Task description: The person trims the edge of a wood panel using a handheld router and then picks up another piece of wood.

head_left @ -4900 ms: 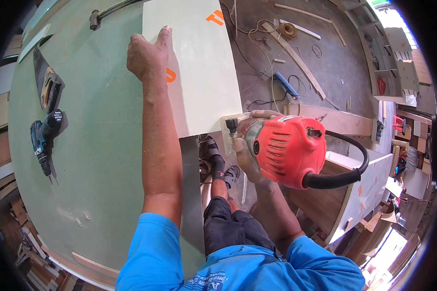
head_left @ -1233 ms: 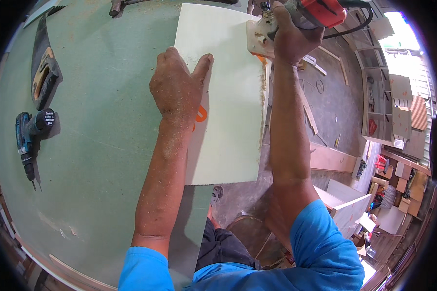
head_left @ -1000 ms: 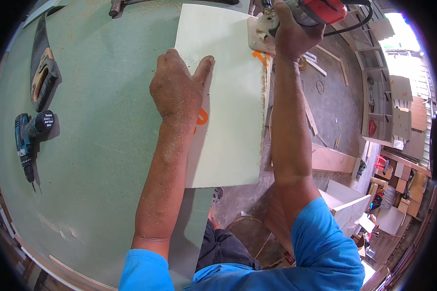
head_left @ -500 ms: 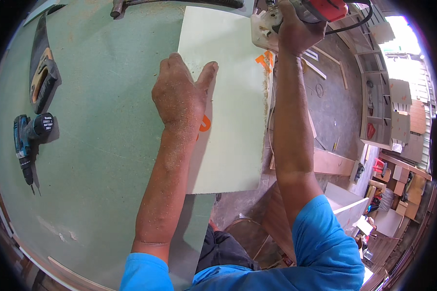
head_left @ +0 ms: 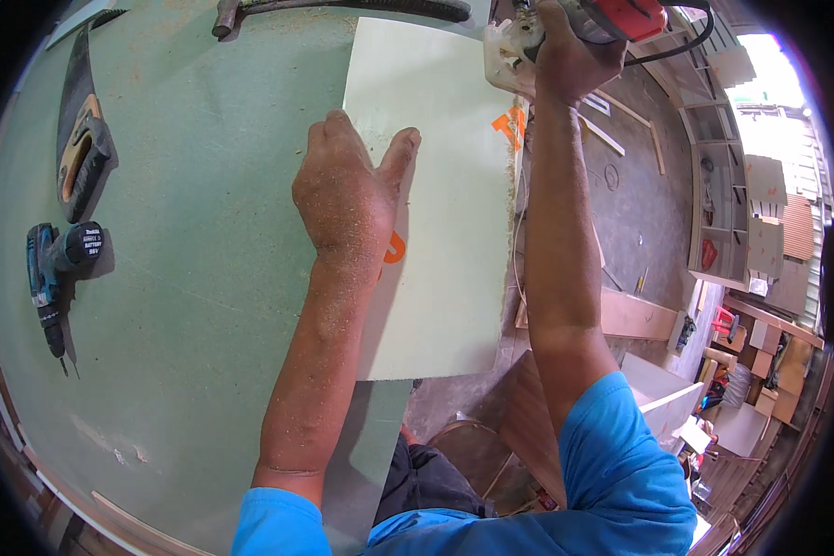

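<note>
A pale cream board [head_left: 445, 296] with orange printed marks lies on the green worktop, its right edge past the worktop's side. That edge is rough and dusted with sawdust. My left hand [head_left: 347, 185], speckled with dust, rests over the board's left edge with the thumb spread out across its face. At the board's far right corner my right hand [head_left: 574, 60] is wrapped round the handle of a corded power saw [head_left: 621, 17], red and black with a pale base. The upper frame edge cuts off part of the tool, and its blade is hidden.
On the green worktop [head_left: 204, 259] lie a handsaw [head_left: 76, 111], a brush [head_left: 90, 171] and a teal cordless drill [head_left: 51, 278] at the left. A hammer [head_left: 343, 7] lies at the far edge. Wood strips [head_left: 602, 136] and panels lie on the floor at the right, before shelving [head_left: 718, 195].
The board has shifted slightly toward me and to the right, with my left hand on it. My right hand and the power saw have moved a little to the right.
</note>
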Motion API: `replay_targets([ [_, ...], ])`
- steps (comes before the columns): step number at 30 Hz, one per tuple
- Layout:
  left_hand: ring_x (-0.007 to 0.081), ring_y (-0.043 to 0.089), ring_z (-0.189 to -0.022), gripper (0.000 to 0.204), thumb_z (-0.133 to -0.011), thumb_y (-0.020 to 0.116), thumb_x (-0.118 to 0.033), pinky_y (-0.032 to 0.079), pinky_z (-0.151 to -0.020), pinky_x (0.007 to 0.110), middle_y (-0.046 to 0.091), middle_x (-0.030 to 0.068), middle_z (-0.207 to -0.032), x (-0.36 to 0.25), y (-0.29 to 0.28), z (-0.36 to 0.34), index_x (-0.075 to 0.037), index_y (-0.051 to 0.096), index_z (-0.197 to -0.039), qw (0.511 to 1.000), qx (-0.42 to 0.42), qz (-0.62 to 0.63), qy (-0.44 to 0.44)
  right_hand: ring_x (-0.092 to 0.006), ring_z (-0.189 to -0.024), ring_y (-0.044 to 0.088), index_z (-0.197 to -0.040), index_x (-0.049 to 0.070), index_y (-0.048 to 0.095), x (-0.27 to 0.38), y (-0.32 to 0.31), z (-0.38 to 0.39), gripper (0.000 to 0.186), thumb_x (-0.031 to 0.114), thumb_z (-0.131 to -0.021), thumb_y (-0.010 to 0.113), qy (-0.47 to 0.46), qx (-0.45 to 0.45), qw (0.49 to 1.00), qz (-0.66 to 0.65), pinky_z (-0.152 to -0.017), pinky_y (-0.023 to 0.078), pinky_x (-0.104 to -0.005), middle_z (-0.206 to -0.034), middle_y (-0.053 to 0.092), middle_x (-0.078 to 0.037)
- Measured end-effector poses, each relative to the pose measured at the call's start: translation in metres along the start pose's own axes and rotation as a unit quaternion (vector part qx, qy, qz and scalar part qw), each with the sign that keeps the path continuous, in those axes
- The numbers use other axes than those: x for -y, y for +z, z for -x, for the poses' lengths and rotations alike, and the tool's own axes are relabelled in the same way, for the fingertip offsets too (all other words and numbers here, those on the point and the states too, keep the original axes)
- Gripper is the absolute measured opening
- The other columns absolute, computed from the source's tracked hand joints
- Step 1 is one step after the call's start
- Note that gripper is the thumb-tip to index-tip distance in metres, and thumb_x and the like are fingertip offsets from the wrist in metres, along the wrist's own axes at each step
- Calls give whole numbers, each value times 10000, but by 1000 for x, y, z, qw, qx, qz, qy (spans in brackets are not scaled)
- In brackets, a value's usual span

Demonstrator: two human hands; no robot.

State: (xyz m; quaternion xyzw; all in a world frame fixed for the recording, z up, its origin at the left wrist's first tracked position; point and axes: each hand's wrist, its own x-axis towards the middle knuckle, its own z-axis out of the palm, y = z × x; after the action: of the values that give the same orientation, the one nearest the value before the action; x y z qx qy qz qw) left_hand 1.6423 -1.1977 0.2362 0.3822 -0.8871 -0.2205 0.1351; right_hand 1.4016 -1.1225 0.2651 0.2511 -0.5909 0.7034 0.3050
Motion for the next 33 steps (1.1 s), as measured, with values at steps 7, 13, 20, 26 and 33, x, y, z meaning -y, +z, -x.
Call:
replay_targets([
  [7,160,653,-764,580,-848,730,-609,588,-658,322,587,78,-823,0,1,-1,-55,590,-940,1000,-8,-19,7,-76,-686,571,-1076,49,618,1,4,-1,406,28,-713,801,14,-1,1000,-22,-643,481,-251,-832,624,27],
  [13,201,676,-754,585,-835,768,-539,581,-628,337,606,114,-869,1,2,0,-9,587,-1006,1000,-6,0,18,-76,-687,573,-1066,44,620,-1,5,-3,386,40,-731,814,-28,0,1000,-6,-642,480,-249,-830,625,28],
  [20,168,655,-759,597,-850,716,-623,578,-650,332,597,93,-825,1,2,0,-45,596,-944,1000,-9,-7,17,-73,-702,576,-1076,48,617,-8,2,-4,398,64,-742,832,-9,10,1000,5,-655,485,-248,-836,628,28],
  [26,169,661,-782,589,-851,731,-603,588,-672,334,603,96,-831,-2,-1,-1,-39,604,-960,1000,-2,-9,10,-71,-709,577,-1101,53,607,-9,2,-7,434,92,-746,853,-16,21,999,-20,-652,485,-246,-852,629,27],
  [33,182,676,-826,620,-844,738,-607,595,-710,339,618,105,-860,-1,-3,0,-24,618,-1017,1000,1,-4,8,-75,-716,573,-1103,47,609,-5,4,-7,448,115,-737,858,2,11,1000,29,-651,487,-251,-863,637,19],
])
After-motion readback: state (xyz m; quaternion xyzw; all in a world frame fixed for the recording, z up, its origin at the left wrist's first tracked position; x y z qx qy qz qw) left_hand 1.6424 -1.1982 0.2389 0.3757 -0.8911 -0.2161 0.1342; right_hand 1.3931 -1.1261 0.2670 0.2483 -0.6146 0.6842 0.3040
